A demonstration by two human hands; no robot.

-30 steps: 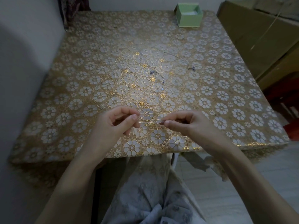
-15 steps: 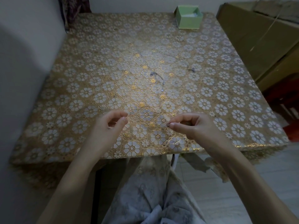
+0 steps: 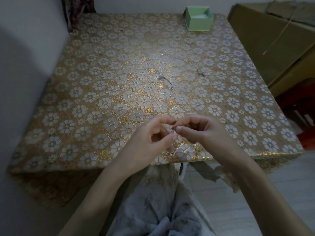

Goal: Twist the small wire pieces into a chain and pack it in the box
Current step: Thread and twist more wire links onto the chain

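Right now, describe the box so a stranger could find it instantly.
Start at the table under its gold floral cloth and look to the far edge, right of centre. The box stands there, small, pale green and open-topped, the only plain, solid-coloured thing on the patterned surface.

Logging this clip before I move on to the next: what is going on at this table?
A person sits at a table covered in a gold flower-patterned cloth, working a small wire piece between fingertips. The left hand and right hand meet over the near edge, both apparently pinching the wire, which is too thin to make out clearly. More wire pieces lie loose mid-table, another to their right. The green box stands open at the far edge, nothing packed yet as far as can be seen.
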